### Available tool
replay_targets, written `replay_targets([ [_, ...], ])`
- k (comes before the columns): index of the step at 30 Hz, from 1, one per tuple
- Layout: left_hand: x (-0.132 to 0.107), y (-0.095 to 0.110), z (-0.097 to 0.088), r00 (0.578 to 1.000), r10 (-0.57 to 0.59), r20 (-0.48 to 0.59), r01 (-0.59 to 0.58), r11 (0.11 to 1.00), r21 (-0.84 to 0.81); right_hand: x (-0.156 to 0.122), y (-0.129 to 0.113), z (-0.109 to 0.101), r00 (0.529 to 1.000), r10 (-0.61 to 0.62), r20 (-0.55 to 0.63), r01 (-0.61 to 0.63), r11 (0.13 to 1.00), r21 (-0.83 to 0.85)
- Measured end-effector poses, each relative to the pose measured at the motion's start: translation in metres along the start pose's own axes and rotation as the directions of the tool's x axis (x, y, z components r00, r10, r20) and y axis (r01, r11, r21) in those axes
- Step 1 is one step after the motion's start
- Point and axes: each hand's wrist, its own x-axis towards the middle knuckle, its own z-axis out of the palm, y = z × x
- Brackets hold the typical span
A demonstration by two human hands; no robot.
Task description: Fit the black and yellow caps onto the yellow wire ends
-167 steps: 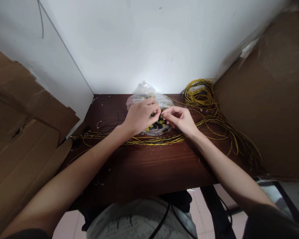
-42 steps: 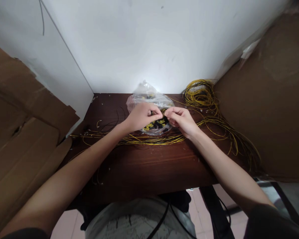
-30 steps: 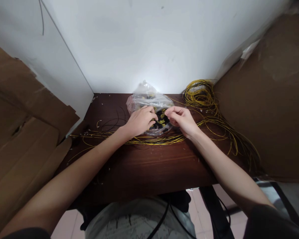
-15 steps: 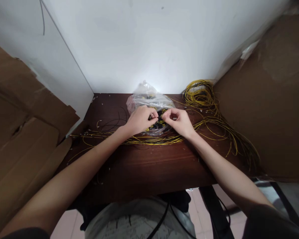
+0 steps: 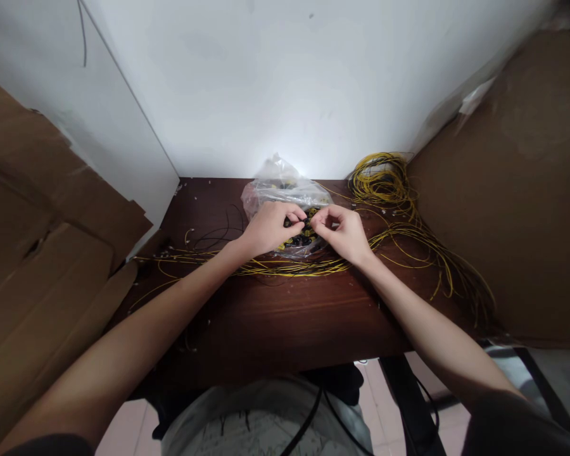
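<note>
Left hand (image 5: 267, 229): over the near lip of the clear plastic bag (image 5: 285, 189), thumb and forefinger pressed tip to tip; what sits between them is too small to make out.
Right hand (image 5: 342, 232): mirrors it just to the right, fingertips likewise pinched together and almost touching those of the left hand above the bag.
Bag: at the back middle of the table (image 5: 275, 320), its far side against the white wall (image 5: 285, 82); inside lie small black and yellow connectors (image 5: 298, 239).
Wire bundle (image 5: 285, 268): thin yellow wires run left to right just in front of the bag, under both wrists.
Wire coil (image 5: 382, 176): a loose yellow heap in the far right corner, with strands trailing down along the right edge.
Black wires (image 5: 213, 237): a few thin loops left of the left hand.
Edges: left cardboard sheet (image 5: 42, 253) leans along the left side; right cardboard sheet (image 5: 513, 190) stands along the right side, against the wires.
Open room: bare dark wood between the bundle and the near table edge, crossed only by the forearms; tight at the back and both sides.
</note>
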Motion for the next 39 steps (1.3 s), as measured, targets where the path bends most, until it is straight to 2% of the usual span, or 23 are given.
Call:
replay_targets([
  [14, -0.0006, 0.0067, 0.0009, 1.0, 0.003, -0.001, -0.003, 1.0, 0.023, -0.0025, -0.0022, 0.0025, 0.993, -0.104, -0.059, 0.092, 0.979, -0.179],
  [18, -0.0008, 0.0068, 0.0009, 0.999, 0.036, -0.012, -0.035, 0.999, 0.036, -0.0025, -0.0018, 0.0027, 0.99, -0.117, -0.078, 0.101, 0.978, -0.183],
  [25, -0.0005, 0.0029, 0.004, 0.983, 0.171, -0.058, -0.164, 0.98, 0.112, -0.0024, -0.004, 0.002, 0.991, -0.124, -0.048, 0.116, 0.982, -0.149],
  [32, -0.0024, 0.0032, 0.0045, 0.975, 0.204, -0.084, -0.178, 0.952, 0.25, -0.0034, -0.0061, 0.0024, 0.988, -0.135, -0.073, 0.122, 0.981, -0.15],
  [39, -0.003, 0.0026, 0.0046, 0.98, 0.185, -0.071, -0.159, 0.948, 0.277, -0.0022, -0.007, -0.0002, 0.989, -0.104, -0.105, 0.09, 0.987, -0.137],
])
